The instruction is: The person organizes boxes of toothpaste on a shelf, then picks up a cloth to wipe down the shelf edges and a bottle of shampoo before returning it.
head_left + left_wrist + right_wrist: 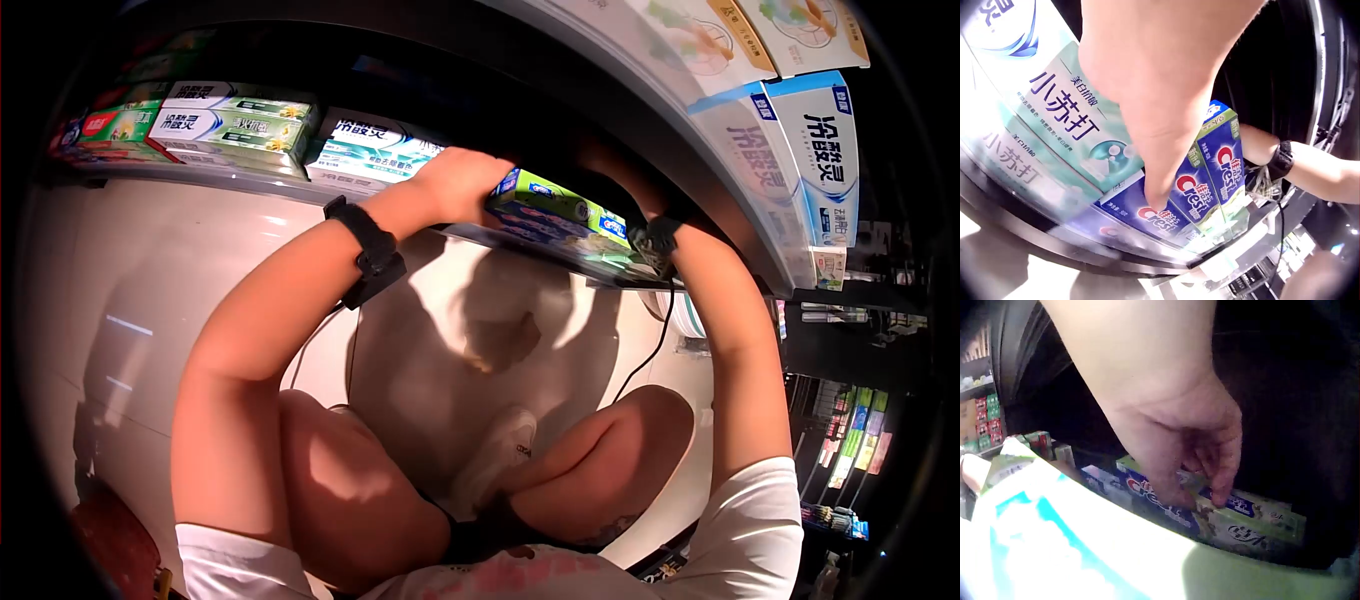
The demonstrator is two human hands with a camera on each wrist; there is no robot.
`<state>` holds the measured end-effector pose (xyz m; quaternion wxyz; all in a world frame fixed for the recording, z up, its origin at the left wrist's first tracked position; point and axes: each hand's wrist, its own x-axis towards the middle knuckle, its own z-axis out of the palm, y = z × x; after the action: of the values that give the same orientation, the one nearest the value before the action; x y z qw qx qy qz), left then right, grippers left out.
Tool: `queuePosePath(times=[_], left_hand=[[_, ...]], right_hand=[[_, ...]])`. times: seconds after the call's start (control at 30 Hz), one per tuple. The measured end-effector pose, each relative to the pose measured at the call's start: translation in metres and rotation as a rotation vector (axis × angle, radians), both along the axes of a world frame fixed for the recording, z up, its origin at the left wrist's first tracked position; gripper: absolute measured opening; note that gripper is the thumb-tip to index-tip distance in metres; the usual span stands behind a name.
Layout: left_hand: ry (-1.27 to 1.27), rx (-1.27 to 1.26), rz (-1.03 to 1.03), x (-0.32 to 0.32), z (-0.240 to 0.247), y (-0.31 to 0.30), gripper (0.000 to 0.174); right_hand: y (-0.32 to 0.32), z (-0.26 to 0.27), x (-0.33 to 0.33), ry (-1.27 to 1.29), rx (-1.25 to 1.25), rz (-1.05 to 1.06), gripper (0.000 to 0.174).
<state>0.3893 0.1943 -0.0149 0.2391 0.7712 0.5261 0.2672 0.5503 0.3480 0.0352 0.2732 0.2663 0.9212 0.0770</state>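
My left hand (462,184) grips the left end of a stack of blue and green Crest toothpaste boxes (560,208) on the low shelf. In the left wrist view its thumb (1157,187) presses on the printed front of a Crest box (1192,197); the other fingers are hidden behind. At the stack's right end is my right hand (1179,434), mostly hidden in the head view by its wrist strap. Its thumb and bent fingers pinch the upper edge of a Crest box (1254,526) in the right wrist view.
White-and-teal toothpaste boxes (1063,119) stand left of the Crest stack, with green-and-white boxes (235,130) farther along. A shelf (640,90) overhangs my right arm, bearing large upright boxes (828,150). Pale tiled floor (240,250) lies below the shelf lip. A cable (655,345) hangs from the right wrist.
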Motion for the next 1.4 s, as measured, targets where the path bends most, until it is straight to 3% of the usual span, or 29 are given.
queuePosePath(times=[0.27, 0.37, 0.5, 0.63, 0.7, 0.83, 0.93, 1.0, 1.03, 1.07, 1.13, 1.17, 1.27, 1.4], left_hand=[[0.160, -0.039, -0.015, 0.003, 0.001, -0.003, 0.053], [0.286, 0.005, 0.064, 0.005, -0.004, -0.005, 0.069], [0.291, 0.209, 0.122, 0.006, -0.015, -0.006, 0.068], [0.280, 0.077, 0.060, 0.004, -0.003, -0.003, 0.066], [0.249, -0.010, 0.016, 0.004, 0.004, -0.002, 0.064], [0.229, -0.045, 0.025, 0.003, 0.009, -0.003, 0.055], [0.167, -0.024, 0.016, 0.003, 0.004, -0.002, 0.053], [0.138, -0.045, 0.026, 0.002, 0.008, -0.004, 0.054], [0.147, -0.071, 0.019, 0.001, 0.009, -0.004, 0.057], [0.145, -0.074, 0.019, 0.001, 0.006, -0.002, 0.057], [0.131, -0.107, 0.063, 0.001, -0.003, 0.004, 0.059], [0.111, -0.095, 0.062, 0.001, -0.002, 0.004, 0.062], [0.112, -0.116, 0.046, -0.001, 0.005, 0.001, 0.063], [0.166, -0.229, 0.047, 0.000, 0.008, 0.005, 0.074]], right_hand=[[-0.003, 0.016, 0.005, -0.100, -0.045, -0.005, 0.041], [-0.005, 0.016, 0.006, -0.110, -0.063, -0.004, 0.042], [0.002, 0.009, 0.007, -0.082, -0.132, 0.011, 0.049], [-0.001, 0.011, 0.010, -0.142, -0.178, -0.007, 0.050], [0.005, 0.007, 0.019, -0.003, -0.312, -0.014, 0.044], [0.008, -0.001, 0.023, 0.062, -0.339, -0.038, 0.037], [-0.041, 0.052, 0.006, 0.080, -0.299, -0.199, 0.046], [-0.073, 0.081, 0.005, 0.239, -0.543, -0.397, 0.060], [-0.072, 0.061, 0.022, 0.352, -0.744, -0.478, 0.062], [-0.093, 0.072, 0.029, 0.373, -0.595, -0.400, 0.055], [-0.090, 0.067, 0.042, 0.293, -0.541, -0.192, 0.052], [-0.097, 0.067, 0.043, 0.266, -0.415, -0.240, 0.051], [-0.093, 0.063, 0.053, 0.368, -0.341, -0.372, 0.049], [-0.073, 0.059, 0.054, 0.539, 0.006, -0.174, 0.045]])
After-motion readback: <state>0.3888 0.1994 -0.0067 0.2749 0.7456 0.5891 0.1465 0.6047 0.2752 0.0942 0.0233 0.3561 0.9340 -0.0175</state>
